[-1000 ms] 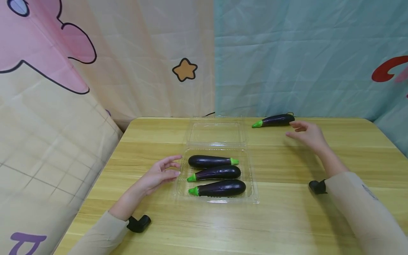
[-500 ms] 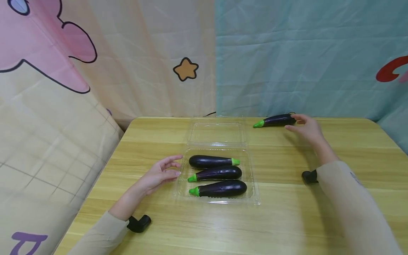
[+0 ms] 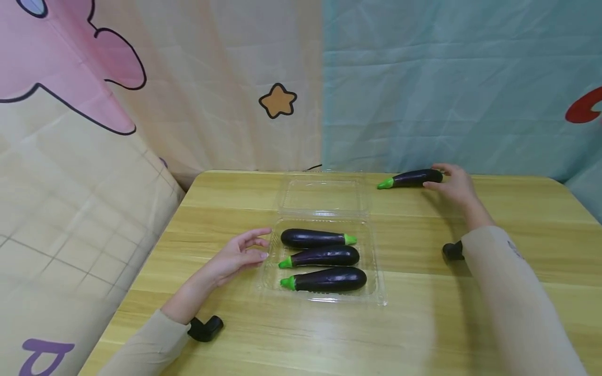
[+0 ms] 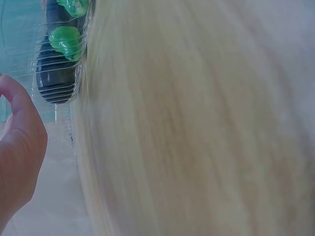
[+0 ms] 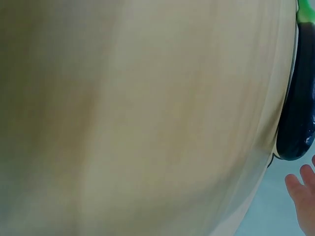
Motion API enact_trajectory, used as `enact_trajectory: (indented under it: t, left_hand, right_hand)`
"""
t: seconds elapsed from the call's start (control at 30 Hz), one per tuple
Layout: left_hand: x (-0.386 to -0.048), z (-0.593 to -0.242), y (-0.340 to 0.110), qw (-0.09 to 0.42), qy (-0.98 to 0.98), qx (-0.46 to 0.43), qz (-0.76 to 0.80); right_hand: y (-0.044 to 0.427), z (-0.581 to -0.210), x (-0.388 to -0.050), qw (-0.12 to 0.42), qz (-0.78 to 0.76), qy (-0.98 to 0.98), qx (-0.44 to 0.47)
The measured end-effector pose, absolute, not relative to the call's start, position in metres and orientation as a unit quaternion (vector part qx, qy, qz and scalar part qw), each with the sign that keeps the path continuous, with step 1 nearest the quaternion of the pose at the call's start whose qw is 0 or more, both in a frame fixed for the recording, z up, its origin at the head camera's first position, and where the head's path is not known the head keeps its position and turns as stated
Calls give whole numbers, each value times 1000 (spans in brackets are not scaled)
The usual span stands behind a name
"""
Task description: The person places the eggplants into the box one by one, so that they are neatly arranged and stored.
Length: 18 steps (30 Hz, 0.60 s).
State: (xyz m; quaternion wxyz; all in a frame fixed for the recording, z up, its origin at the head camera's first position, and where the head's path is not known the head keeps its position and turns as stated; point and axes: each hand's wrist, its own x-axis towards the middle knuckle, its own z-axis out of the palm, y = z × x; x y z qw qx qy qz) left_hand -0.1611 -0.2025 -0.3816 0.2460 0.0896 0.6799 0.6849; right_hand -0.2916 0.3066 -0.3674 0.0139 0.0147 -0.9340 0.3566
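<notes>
In the head view, three purple eggplants [image 3: 317,238] [image 3: 324,256] [image 3: 329,280] with green stems lie side by side in a clear plastic container [image 3: 375,261] whose lid is folded back. My left hand [image 3: 233,261] is at the container's left edge, fingers spread and holding nothing; whether it touches the rim is unclear. A fourth eggplant [image 3: 414,178] lies at the table's back edge, its stem to the left. My right hand [image 3: 455,185] is around its thick end with thumb and fingers apart. In the right wrist view, a gap shows between some fingertips [image 5: 294,183] and that eggplant [image 5: 299,98].
The clear lid [image 3: 324,195] lies flat behind the container on the wooden table [image 3: 301,334]. Printed curtains [image 3: 277,47] hang behind the table and along its left side. A black device [image 3: 205,329] is on my left wrist and another [image 3: 453,251] on my right.
My right hand has moved back to the far eggplant's thick end, its fingers now reaching behind it. The left hand has stayed in place. The view has shifted slightly.
</notes>
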Motion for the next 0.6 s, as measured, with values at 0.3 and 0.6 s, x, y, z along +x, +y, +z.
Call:
enact_trajectory:
  t: [0.3,0.6]
  left_hand:
    - [-160,-381,-203,246,687,84,679]
    - [-162,-382,-203,245,689,86,677]
  right_hand:
    - [306,-366,-302,-11,333,-942,43]
    - [305,-370,-311,-7,292,-953,76]
